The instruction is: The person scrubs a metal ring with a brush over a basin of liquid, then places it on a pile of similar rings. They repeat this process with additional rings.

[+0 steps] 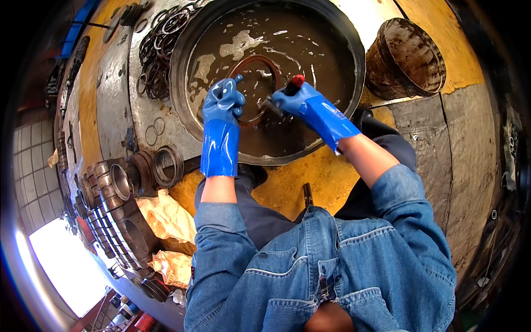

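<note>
A brown metal ring point(269, 62) is held over the murky brown liquid in a large round basin point(181, 91). My left hand point(222, 99), in a blue rubber glove, is closed on the ring's left side. My right hand point(296, 100), gloved alike, is closed around a short dark tool with a red end point(298, 81). The tool's dark working end points toward the ring's right side; its exact kind is not clear, and I cannot tell whether it touches the ring. Pale foam point(239, 44) floats on the liquid.
Left of the basin lies a heap of dark rings point(160, 47). Lower left are thin stacked rings point(168, 166), metal cylinders point(123, 181) and crumpled brown paper point(168, 214). A rusty bucket point(417, 58) stands at the right, beside grey boards point(426, 144).
</note>
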`<state>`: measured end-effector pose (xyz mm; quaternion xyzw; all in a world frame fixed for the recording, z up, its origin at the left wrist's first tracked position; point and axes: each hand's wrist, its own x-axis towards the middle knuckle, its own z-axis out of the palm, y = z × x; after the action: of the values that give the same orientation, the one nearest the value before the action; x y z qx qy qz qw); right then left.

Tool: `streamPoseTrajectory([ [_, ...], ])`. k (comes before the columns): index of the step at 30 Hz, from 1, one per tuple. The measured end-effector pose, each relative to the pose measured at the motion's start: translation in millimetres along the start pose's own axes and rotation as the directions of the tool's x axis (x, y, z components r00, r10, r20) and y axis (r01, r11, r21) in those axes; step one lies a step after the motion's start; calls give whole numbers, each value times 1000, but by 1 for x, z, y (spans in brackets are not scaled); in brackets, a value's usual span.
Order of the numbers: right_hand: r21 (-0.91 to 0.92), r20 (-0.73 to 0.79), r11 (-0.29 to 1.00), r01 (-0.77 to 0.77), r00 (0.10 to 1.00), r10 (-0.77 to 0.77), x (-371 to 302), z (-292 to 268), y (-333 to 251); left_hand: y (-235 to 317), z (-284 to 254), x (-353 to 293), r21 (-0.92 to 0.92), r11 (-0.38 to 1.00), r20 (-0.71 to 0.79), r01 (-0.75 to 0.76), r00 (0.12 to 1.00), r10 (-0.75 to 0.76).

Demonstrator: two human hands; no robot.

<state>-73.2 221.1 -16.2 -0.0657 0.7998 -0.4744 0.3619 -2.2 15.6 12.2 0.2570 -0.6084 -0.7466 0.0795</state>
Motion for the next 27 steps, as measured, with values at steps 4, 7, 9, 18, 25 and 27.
streamPoseTrajectory([
  [4, 576, 128, 814, 76, 975, -182, -19, 17, 11, -7, 4, 1, -18, 1000, -4, -6, 1000, 6],
  [7, 888, 192, 431, -163, 981, -24, -7, 36, 18, -7, 9, 0, -80, 997, -10, -15, 1000, 14],
  [9, 811, 174, 577, -98, 982, -78, -1, 34, 29, -5, 13, -2, -68, 998, 4, -19, 1000, 20],
  [18, -621, -243, 756, 207, 866, -436, -11, 7, 11, 1, 9, -4, 26, 999, 11, 34, 999, -34],
  [25, -349, -560, 937, -2, 803, -206, -20, -57, -4, -11, 6, 10, 275, 961, 231, -7, 971, -60],
  [27, -190, -542, 979, 79, 823, -171, -8, -73, 4, -19, 11, 11, 426, 847, 404, -318, 905, 136],
])
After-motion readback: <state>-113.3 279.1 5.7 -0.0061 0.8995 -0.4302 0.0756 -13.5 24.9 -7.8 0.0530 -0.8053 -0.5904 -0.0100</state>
